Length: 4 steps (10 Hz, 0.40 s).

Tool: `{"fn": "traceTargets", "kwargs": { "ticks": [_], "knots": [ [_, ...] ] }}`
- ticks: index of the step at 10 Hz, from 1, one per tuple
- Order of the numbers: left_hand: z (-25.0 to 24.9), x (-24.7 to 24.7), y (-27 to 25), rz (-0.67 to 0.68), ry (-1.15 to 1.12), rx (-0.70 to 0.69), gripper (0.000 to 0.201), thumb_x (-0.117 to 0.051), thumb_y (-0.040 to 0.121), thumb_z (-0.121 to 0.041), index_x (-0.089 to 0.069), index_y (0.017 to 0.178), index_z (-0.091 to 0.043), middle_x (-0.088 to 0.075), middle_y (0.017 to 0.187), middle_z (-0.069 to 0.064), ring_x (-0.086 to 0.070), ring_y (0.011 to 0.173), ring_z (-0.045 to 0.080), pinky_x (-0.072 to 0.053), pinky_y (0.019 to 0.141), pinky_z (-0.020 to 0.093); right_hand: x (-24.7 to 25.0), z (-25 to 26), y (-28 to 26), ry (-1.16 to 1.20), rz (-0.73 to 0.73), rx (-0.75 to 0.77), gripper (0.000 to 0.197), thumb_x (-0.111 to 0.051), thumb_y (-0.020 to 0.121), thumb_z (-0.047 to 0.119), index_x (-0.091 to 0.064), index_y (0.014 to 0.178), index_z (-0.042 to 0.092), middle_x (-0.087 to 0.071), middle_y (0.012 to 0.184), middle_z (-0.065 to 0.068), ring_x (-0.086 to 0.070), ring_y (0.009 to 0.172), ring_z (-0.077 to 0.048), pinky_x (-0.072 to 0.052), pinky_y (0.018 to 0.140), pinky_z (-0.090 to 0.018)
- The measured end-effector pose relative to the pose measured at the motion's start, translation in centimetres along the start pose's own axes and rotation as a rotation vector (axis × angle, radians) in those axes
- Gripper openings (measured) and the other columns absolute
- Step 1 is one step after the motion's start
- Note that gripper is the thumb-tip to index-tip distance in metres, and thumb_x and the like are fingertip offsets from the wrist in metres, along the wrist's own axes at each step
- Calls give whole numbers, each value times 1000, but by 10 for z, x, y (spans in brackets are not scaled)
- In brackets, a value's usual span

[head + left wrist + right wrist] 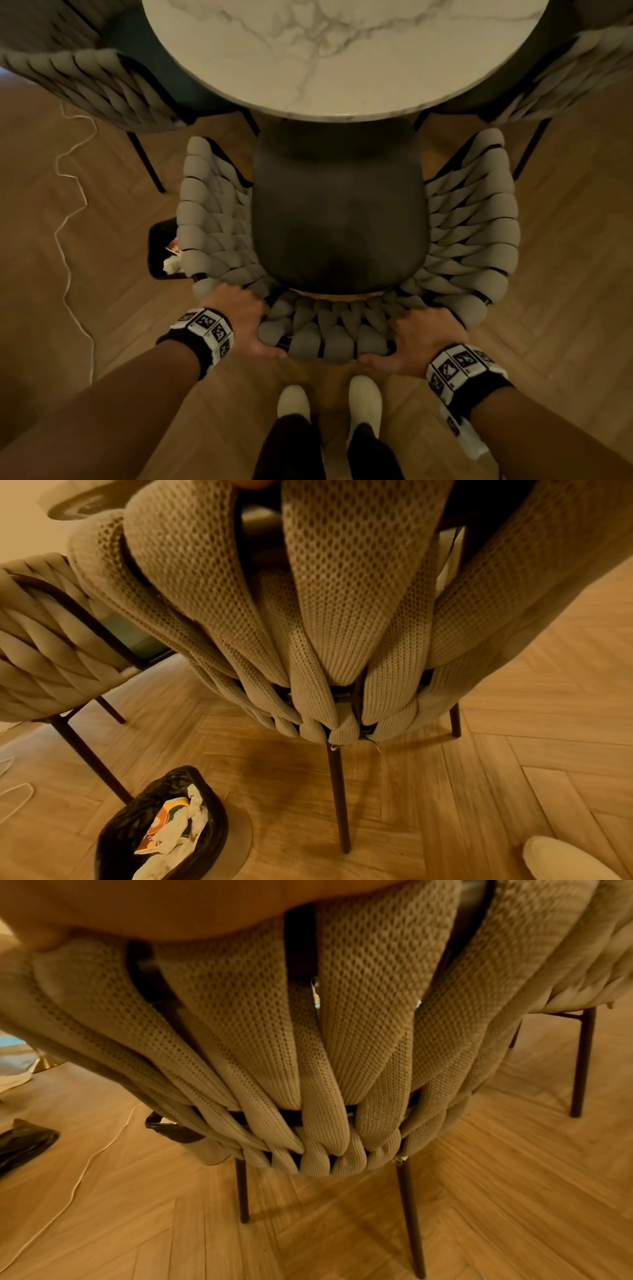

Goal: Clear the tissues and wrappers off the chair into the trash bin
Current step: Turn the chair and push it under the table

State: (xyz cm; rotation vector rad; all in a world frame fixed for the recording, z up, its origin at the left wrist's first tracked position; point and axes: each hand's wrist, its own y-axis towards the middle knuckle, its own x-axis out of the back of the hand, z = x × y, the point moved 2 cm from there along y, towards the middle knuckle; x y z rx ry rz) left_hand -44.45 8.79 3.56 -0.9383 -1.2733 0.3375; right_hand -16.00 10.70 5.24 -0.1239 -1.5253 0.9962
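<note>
A chair with a dark seat and a woven beige backrest stands partly under a round marble table. Its seat shows no tissues or wrappers. My left hand grips the backrest's top rim at the left, thumb on the outside. At the right, my right hand grips the same rim. A black-lined trash bin stands on the floor left of the chair. It holds white tissues and an orange-and-green wrapper.
The marble table fills the top. Two more woven chairs flank it, one on each side. A white cable snakes over the wooden floor at left. My white shoes stand just behind the chair. A loose black bag lies on the floor.
</note>
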Motion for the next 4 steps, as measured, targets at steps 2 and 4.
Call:
{"fn": "traceTargets", "kwargs": {
  "ticks": [2,4],
  "knots": [
    [-6,6,-11,28,-60,36,98,-25,45,-98,-58,108,-30,-66,107,-2,-61,94,21,-51,84,39,-10,2,1,2,8,-33,103,-17,53,100,-64,98,21,-67,94,2,-58,78,-17,-50,69,-31],
    [-15,1,-63,-91,-336,214,54,-50,75,-62,-52,120,-31,-51,132,-1,-50,116,24,-43,101,41,7,13,-12,130,93,-161,78,-38,67,87,-62,100,20,-62,103,-3,-60,93,-23,-50,75,-35]
  ]
}}
